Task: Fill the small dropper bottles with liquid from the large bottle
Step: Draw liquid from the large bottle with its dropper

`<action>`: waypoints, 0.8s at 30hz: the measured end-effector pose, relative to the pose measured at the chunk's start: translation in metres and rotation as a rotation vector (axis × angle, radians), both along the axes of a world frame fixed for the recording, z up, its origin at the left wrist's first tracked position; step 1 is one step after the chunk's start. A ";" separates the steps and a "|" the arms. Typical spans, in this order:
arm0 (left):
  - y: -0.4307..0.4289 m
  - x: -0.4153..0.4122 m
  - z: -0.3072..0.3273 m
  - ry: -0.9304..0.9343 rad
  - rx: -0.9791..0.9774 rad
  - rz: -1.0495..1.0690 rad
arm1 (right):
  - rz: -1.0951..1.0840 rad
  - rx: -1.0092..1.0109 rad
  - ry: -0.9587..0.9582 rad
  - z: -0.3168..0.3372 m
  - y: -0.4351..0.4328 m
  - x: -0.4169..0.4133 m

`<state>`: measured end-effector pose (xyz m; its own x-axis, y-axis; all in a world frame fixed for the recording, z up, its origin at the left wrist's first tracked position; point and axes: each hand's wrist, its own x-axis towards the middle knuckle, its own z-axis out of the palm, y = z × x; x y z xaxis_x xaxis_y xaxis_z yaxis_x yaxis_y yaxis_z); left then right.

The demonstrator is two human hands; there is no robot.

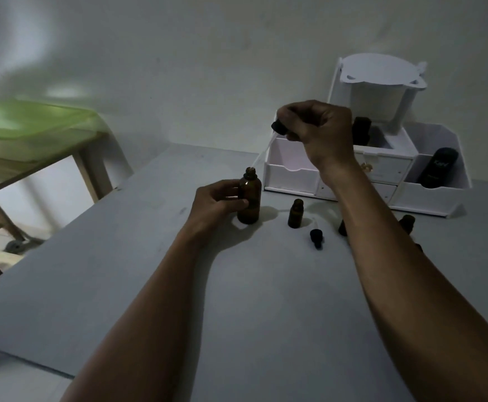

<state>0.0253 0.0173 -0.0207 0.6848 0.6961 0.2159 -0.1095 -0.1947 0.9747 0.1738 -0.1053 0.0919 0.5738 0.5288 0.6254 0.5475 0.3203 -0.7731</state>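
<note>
Left hand (218, 203) grips big bottle (249, 198) upright on table (150, 256), right hand (318, 129) pinches dropper (279, 127) with its tip over the neck

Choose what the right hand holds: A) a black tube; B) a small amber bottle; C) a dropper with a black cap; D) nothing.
C: the right hand pinches the dropper by its black cap, its glass tube slanting down toward the mouth of the large bottle that the left hand grips.

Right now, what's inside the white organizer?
In the organizer, a black tube leans in the right compartment; a dark bottle stands in the middle, partly hidden by the right hand. Drawer contents can't be seen.
</note>
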 end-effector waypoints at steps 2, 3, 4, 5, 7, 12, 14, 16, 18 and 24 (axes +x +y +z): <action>0.003 -0.001 -0.001 0.008 0.009 -0.006 | 0.012 -0.027 -0.030 -0.001 0.004 -0.003; 0.004 -0.001 -0.002 0.015 0.021 -0.008 | 0.022 -0.037 -0.041 -0.002 0.006 -0.004; 0.005 -0.001 -0.002 0.021 0.031 -0.008 | 0.031 -0.049 -0.051 -0.003 0.010 -0.005; 0.005 -0.001 -0.003 0.023 0.034 -0.009 | 0.037 -0.069 -0.063 -0.006 0.013 -0.006; 0.006 -0.002 -0.002 0.025 0.040 -0.013 | 0.040 -0.126 -0.091 -0.013 0.019 -0.007; 0.007 -0.001 -0.004 0.031 0.043 -0.014 | 0.022 -0.247 -0.142 -0.035 0.026 -0.003; 0.008 -0.001 -0.005 0.035 0.044 -0.007 | 0.010 -0.284 -0.158 -0.040 0.028 -0.002; 0.007 -0.001 -0.005 0.042 0.046 -0.003 | 0.005 -0.324 -0.190 -0.044 0.030 -0.002; 0.007 -0.001 -0.005 0.045 0.045 -0.004 | -0.005 -0.342 -0.216 -0.046 0.032 -0.004; 0.004 -0.002 -0.001 0.061 0.058 -0.007 | -0.052 -0.318 -0.241 -0.047 0.036 -0.008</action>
